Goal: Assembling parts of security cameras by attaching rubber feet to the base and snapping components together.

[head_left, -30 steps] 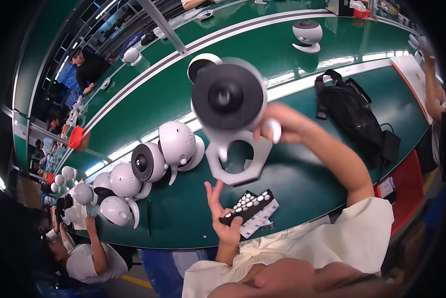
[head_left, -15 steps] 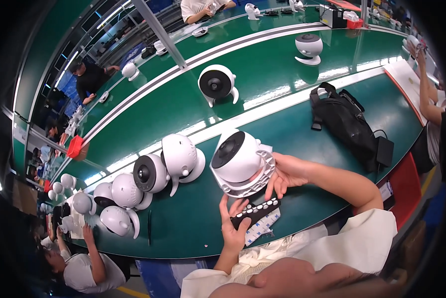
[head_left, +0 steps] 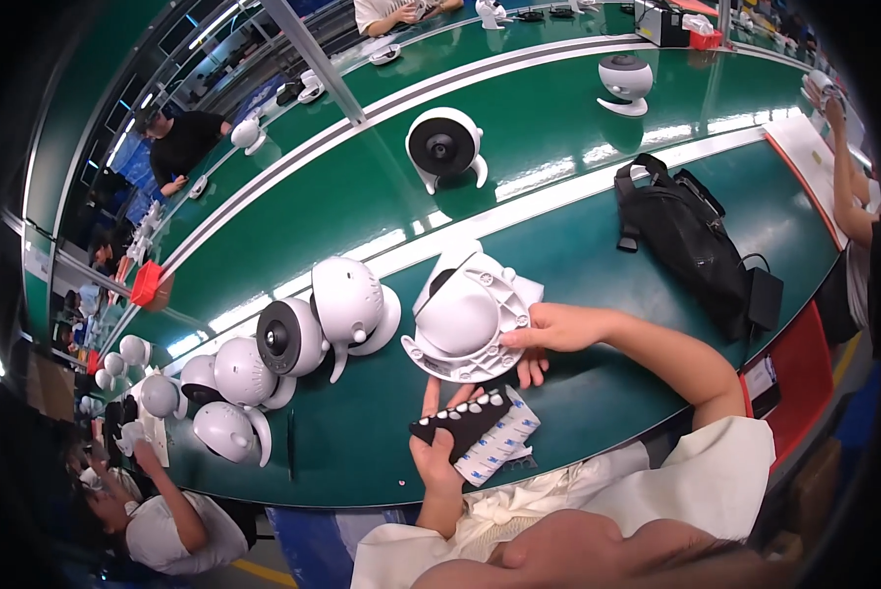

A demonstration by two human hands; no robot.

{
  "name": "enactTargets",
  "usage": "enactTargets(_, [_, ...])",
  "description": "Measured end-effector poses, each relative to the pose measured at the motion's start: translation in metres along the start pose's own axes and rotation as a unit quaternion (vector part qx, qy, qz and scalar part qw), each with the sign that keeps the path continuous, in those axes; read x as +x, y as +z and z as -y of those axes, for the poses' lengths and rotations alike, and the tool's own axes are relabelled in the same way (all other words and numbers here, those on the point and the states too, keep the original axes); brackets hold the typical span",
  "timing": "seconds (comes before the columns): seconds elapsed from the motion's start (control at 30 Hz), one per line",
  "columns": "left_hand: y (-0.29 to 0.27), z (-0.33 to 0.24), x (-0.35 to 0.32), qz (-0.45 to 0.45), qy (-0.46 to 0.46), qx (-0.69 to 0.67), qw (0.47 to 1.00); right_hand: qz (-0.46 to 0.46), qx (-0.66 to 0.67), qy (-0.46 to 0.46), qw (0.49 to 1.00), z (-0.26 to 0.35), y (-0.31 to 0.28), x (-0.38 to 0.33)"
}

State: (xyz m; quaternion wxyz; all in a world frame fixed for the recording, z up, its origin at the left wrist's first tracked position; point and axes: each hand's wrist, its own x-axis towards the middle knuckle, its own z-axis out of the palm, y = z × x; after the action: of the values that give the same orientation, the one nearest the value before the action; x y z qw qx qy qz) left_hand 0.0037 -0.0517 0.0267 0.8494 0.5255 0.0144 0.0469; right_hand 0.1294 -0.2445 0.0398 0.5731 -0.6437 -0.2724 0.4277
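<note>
Judging by the pose, at the step of baring the underside: white camera [head_left: 457, 324] tipped over, ribbed base [head_left: 509, 339] turned up, above or resting on the worktop [head_left: 352, 437], cannot tell which. Gripped at the base's right rim by the right hand [head_left: 564, 330], thumb on top, other fingers curled below. Just below the camera, pinched in the left hand [head_left: 439, 454]: black sheet [head_left: 472, 422] with white dots, fingertips reaching toward the base's lower edge, contact unclear. Also below the camera, against the sheet, a white slip [head_left: 499, 450] with blue marks. Left of the camera, near, a row of similar cameras [head_left: 347, 299]; well to the right, a black bag [head_left: 681, 231]. Next move probably calling for a steady base, one dot peeled free, and careful placing in a round recess.
</note>
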Motion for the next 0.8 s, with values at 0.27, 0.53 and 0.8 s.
enactTargets(0.27, [-0.017, -0.004, -0.009, -0.089, 0.023, -0.041, 0.995, -0.248, -0.441, -0.099, 0.857, 0.074, 0.029, -0.065])
enactTargets(0.53, [0.031, -0.021, -0.006, -0.096, 0.112, 0.193, 0.970, -0.141, -0.368, -0.230, 0.890, 0.060, 0.050, -0.025])
enactTargets(0.8, [0.010, 0.005, 0.001, -0.082, 0.045, 0.206, 0.974, -0.075, -0.281, -0.128, 0.948, 0.052, 0.028, -0.005])
